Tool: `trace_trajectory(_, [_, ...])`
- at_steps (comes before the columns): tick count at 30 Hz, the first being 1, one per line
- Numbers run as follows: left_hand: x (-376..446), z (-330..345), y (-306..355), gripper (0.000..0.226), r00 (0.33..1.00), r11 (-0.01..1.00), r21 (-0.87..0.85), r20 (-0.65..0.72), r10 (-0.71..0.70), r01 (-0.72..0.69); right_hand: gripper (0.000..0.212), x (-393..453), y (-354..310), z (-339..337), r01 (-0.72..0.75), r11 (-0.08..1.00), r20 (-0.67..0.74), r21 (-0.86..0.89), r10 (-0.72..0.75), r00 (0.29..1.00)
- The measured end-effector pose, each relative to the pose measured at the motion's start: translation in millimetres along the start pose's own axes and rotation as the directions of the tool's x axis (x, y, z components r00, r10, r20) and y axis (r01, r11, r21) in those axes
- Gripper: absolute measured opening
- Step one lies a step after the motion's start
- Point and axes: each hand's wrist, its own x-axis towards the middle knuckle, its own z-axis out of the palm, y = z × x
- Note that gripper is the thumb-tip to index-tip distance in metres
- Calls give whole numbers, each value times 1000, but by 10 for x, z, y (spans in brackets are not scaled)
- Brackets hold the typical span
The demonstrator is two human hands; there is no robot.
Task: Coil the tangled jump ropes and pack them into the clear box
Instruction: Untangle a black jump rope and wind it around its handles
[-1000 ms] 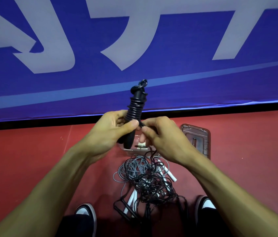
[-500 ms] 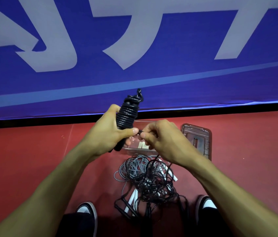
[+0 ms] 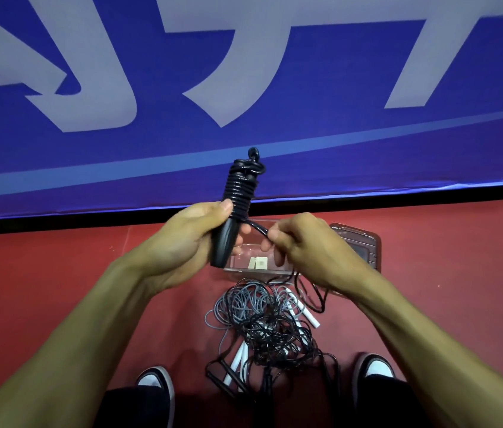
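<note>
- Your left hand [image 3: 189,239] is gripping the black handles [image 3: 225,242] of a jump rope, fingers curled round them, holding them tilted with the top leaning away from you and a little to the right.
- The black cord [image 3: 240,188] is sitting in tight turns around the upper part of the handles, ending in a small knot-like loop at the top.
- Your right hand [image 3: 301,245] is pinching the loose run of that cord just beside the handles, fingers curled over it; the cord is trailing down from this hand to the floor.
- The clear box [image 3: 256,267] is lying on the red floor [image 3: 58,288] under both hands, partly hidden by them, with its lid [image 3: 358,245] resting just to its right.
- The tangled pile [image 3: 267,325] of black and grey ropes with white handles is lying on the floor between the box and your shoes [image 3: 154,384].
- A blue banner [image 3: 306,72] with pale lettering is filling the far side.
</note>
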Motion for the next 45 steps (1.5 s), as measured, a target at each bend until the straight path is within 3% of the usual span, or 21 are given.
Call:
trace_trajectory(8, [5,19,3,36,985,942,311,-69,157,-128,27,-6,-90,48,220,974,3,56,-220,975])
trace_trajectory(12, [-5,60,-8,45,979,928,343,-85,183,-143,23,-25,-146,46,266,963,17,42,-267,964])
trace_trajectory(20, [12,88,-106,76,968,822,563,-148,203,-86,38,-23,-46,109,91,986,11,-139,-90,996])
trace_trajectory(22, [21,70,-101,70,958,846,525,-185,218,-91,42,-22,5,109,33,989,23,-144,-30,999])
trace_trajectory(24, [43,45,-74,49,953,890,439,-197,231,-124,40,-25,28,88,-2,992,26,-126,6,1000])
trace_trajectory(27, [39,37,-23,26,950,882,441,-171,262,-164,32,-16,5,55,23,994,1,-109,-23,1000])
trace_trajectory(32, [32,48,-21,26,959,925,325,-131,251,-197,19,14,-38,54,43,998,-37,-45,-44,998])
trace_trajectory(35, [29,42,-35,24,954,881,422,-103,280,-213,20,10,-25,92,82,994,8,-75,-82,997])
trace_trajectory(37, [22,28,-25,25,951,850,482,-96,294,-214,18,-15,-23,116,104,995,57,-3,-104,993])
trace_trajectory(41, [21,33,-29,24,947,808,549,-83,309,-215,17,-19,-38,125,103,995,-5,12,-103,995])
trace_trajectory(43, [27,70,-36,27,953,860,471,-113,280,-197,20,-13,-76,117,92,995,-22,43,-92,996])
trace_trajectory(45, [21,94,-21,39,983,962,243,-106,152,-122,34,-16,-110,106,68,992,8,104,-69,998])
